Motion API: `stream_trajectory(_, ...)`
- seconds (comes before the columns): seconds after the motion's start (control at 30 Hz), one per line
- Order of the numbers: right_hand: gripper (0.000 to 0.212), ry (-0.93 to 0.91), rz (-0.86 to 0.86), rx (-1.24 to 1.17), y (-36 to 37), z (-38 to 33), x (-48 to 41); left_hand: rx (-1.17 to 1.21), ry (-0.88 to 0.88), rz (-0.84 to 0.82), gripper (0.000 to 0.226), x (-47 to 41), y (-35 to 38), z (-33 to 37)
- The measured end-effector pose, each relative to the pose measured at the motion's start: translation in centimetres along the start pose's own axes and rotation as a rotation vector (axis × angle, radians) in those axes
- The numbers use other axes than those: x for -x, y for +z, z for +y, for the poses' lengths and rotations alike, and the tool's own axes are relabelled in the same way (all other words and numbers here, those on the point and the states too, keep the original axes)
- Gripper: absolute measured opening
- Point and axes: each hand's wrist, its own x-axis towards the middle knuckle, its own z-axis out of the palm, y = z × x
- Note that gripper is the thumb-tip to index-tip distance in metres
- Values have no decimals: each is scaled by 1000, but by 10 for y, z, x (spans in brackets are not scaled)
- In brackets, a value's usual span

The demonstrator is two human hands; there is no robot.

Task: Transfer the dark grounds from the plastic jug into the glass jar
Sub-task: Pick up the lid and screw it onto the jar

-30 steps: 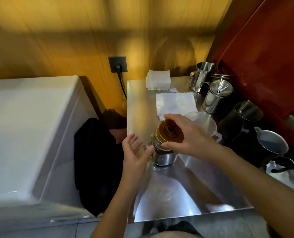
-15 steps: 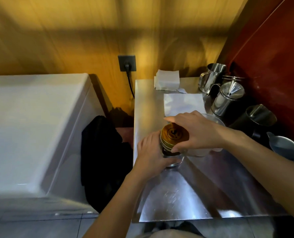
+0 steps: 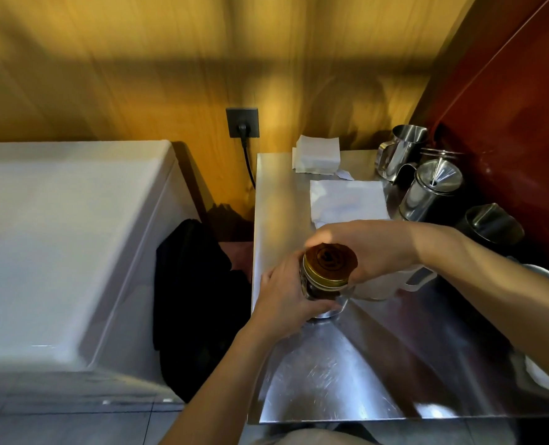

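Observation:
The glass jar [image 3: 319, 289] stands near the left edge of the steel table [image 3: 347, 374], with dark contents showing through its side. A brown and gold lid [image 3: 329, 263] sits on its mouth. My left hand [image 3: 286, 300] is wrapped around the jar's body. My right hand [image 3: 363, 248] grips the lid from above and from the right. The clear plastic jug [image 3: 392, 281] stands just right of the jar, mostly hidden behind my right hand and wrist; I cannot see what is inside it.
White paper napkins [image 3: 347, 200] lie behind the jar, and a stack of them [image 3: 318, 154] sits at the back. Several steel pitchers [image 3: 430, 191] line the table's right side by a red wall. A white chest [image 3: 58, 239] stands at the left, a dark cloth [image 3: 196, 290] beside it.
My left hand, open beside the jar a second ago, has closed around its body. My right hand stays on the lid. The view has shifted slightly.

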Motion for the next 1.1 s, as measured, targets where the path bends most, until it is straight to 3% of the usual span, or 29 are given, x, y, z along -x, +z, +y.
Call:
stream_trajectory(0.1,65,5,-13,43,2,1,-1,5,-11,-24,82,0,-1,2)
stream_trajectory(0.27,94,36,-17,275,1,1,-2,63,-25,-33,79,1,-1,1)
stream_trajectory(0.53,66,78,13,275,1,-2,-6,81,-21,-49,81,0,0,-1)
stream_trajectory(0.67,79,198,186,548,13,-1,-8,84,-10,-40,78,0,-1,-4)
stream_trajectory(0.83,70,83,37,368,7,4,-4,64,-6,-35,79,0,-1,-3)
stream_trajectory(0.9,66,101,109,416,11,0,-3,51,-4,-38,78,-1,0,-4)
stream_trajectory(1.0,81,214,240,544,17,-4,-3,60,2,-46,76,0,-1,-6)
stream_trajectory(1.1,77,155,115,389,16,-1,0,66,-3,-49,78,-1,0,-4)
